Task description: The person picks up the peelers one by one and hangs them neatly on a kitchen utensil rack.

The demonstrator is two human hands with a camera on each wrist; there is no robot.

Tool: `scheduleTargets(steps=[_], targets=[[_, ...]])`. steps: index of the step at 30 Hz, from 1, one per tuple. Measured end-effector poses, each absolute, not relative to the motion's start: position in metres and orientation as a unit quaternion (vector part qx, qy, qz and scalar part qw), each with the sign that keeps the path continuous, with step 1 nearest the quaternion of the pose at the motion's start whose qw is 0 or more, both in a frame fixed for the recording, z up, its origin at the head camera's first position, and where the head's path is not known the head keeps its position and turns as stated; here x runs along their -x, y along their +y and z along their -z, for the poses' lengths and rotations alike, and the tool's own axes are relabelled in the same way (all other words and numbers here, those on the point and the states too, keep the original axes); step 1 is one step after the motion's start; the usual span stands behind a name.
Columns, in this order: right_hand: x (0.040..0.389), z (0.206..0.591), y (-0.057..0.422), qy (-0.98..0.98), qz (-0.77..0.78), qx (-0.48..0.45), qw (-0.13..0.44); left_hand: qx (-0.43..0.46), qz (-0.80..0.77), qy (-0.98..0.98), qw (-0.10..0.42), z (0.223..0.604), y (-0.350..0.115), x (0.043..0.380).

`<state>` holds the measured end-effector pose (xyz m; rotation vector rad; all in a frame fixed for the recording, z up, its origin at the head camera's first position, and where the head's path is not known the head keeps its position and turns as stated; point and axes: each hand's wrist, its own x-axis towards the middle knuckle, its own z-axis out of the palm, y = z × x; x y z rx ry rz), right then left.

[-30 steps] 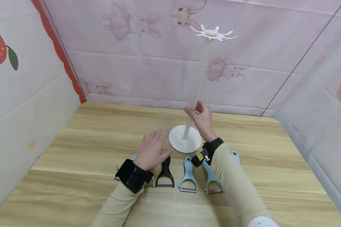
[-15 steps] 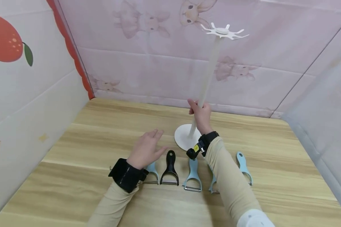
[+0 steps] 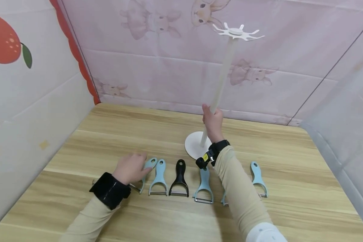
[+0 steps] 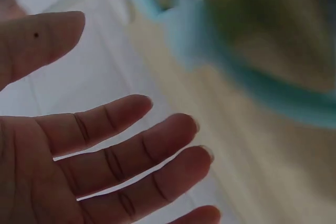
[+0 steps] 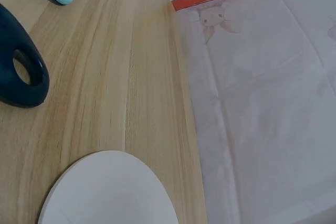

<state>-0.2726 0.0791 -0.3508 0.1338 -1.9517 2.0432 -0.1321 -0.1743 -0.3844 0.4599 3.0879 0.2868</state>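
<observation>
Now the left hand (image 3: pixel 130 168) is being brought further left than half a second ago, so two blue handles are being uncovered. By this, the leftmost blue peeler (image 3: pixel 151 163) is probably being picked out. That hand is being kept loose, with its fingers curled round nothing; whether the peeler is being touched cannot be told. The white stand (image 3: pixel 224 74) is being gripped round its pole by the right hand (image 3: pixel 213 123), as before. The peelers are being left in a row on the wooden table (image 3: pixel 133 131), nearer to the person than the stand. Mostly light blue is being shown, with holes in the handle tops and metal blades; only the black peeler (image 3: pixel 180 169) is being seen in another colour.
</observation>
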Motion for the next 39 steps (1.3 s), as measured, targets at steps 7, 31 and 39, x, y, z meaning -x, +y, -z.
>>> scheduleTargets(steps=[7,31,39], targets=[[0.272,0.349,0.079,-0.68,-0.715,-0.045,0.159,-0.145,-0.08,0.986,0.026,0.401,-0.174,0.126],[0.252,0.331,0.073,-0.688,-0.706,-0.041,0.167,-0.165,-0.3,0.919,-0.197,0.35,-0.141,0.139],[0.252,0.331,0.072,-0.688,-0.703,-0.037,0.176,-0.207,-0.377,0.856,-0.286,0.324,-0.104,0.149]])
